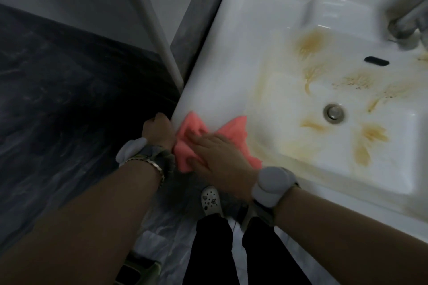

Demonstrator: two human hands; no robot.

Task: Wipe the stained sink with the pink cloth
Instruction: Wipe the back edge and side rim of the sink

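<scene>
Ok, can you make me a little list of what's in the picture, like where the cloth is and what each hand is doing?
place: white sink, seen from above
cloth: pink cloth lies crumpled on the sink's near left corner
pressing: right hand lies flat on the cloth, fingers straight
other side: left hand is curled at the sink's corner edge beside the cloth; what it holds is hidden
dirt: yellow-brown stains smeared across the basin around the drain
tap: blurred, far right
cleaning: the cloth is not on the basin stains yet
</scene>
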